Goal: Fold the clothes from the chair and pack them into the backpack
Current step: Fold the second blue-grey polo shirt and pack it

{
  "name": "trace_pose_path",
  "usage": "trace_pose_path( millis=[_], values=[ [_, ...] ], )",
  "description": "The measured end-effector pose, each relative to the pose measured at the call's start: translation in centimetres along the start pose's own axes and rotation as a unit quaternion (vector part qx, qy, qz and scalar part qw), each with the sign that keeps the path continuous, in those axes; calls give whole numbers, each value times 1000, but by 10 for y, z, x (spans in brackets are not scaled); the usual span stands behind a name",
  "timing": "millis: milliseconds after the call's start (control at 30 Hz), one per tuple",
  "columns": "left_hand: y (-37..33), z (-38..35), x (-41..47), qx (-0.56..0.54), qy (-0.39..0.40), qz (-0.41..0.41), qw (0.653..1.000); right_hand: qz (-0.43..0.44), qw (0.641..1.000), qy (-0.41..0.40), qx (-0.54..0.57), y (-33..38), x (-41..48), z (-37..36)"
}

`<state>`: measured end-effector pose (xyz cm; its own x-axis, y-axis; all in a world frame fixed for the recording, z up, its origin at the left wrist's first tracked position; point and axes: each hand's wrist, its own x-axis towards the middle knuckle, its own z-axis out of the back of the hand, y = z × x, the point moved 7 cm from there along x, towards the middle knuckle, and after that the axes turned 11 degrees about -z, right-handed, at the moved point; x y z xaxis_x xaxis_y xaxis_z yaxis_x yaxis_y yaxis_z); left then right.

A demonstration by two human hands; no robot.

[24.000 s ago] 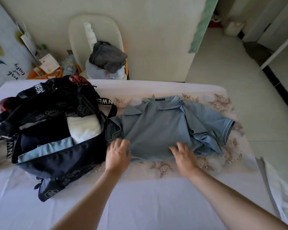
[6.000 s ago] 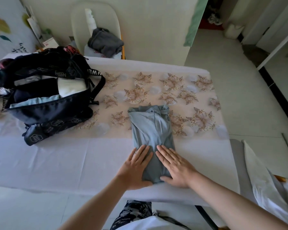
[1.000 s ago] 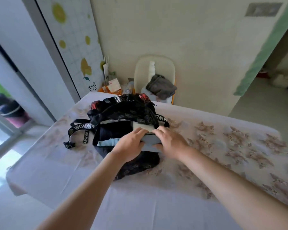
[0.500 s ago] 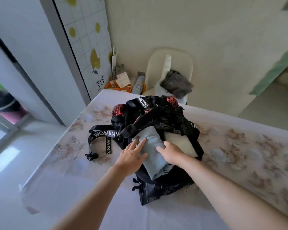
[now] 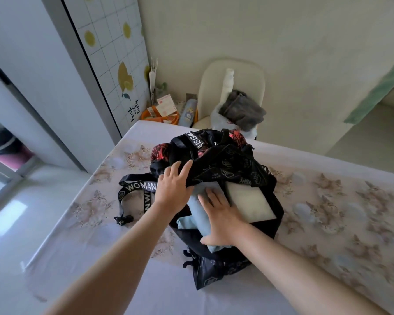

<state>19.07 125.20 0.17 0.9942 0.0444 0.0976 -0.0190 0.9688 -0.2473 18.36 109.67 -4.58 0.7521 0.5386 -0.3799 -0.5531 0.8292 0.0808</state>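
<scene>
a cream chair (image 5: 248, 71) with grey clothes (image 5: 241, 109) stands beyond the far edge of the floral table (image 5: 328, 201). mid-table, the folded blue shirt (image 5: 191, 214) lies near-to-far in the open backpack (image 5: 228, 169). my right hand (image 5: 221, 217) presses it flat-fingered, and my left hand (image 5: 173, 187) rests straight-fingered on the flap.

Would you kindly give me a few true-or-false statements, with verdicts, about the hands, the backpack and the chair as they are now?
1. The right hand lies flat on the folded blue shirt in the backpack. True.
2. The backpack lies on the floor. False: it sits on the table.
3. A grey garment lies on the chair. True.
4. The left hand holds a white garment. False: it touches the backpack's black flap; the white garment lies in the backpack beside the shirt.
</scene>
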Motion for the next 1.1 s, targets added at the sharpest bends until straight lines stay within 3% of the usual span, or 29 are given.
trace_pose_path(
  millis=[67,200,333,500,567,633,700,767,833,933,1100],
  values=[
    [8,-4,11,-46,32,28,998,-8,999,-21,27,0,0,2],
    [25,26,27,-110,-59,65,990,-23,991,-63,118,2,7,13],
    [26,39,21,-139,-94,58,984,-26,961,-156,229,18,25,28],
    [25,26,3,-164,-40,55,984,-10,986,-40,159,28,41,12],
    [24,21,-8,-180,-34,39,982,-7,990,-34,135,23,38,16],
    [18,22,-22,-120,-78,11,990,13,992,-88,87,20,25,22],
    [6,27,-42,-71,-180,-11,981,24,987,-140,72,16,4,17],
    [-6,23,-61,-99,-232,-37,967,9,984,-140,109,5,-12,1],
    [-14,-3,-75,-132,-175,-43,975,-14,983,-130,131,-4,-19,-13],
    [-13,-47,-94,-123,-23,20,992,-11,986,-121,115,-3,-13,-10],
    [-19,-52,-91,-80,159,14,984,-21,991,-99,82,0,9,5]
  ],
)
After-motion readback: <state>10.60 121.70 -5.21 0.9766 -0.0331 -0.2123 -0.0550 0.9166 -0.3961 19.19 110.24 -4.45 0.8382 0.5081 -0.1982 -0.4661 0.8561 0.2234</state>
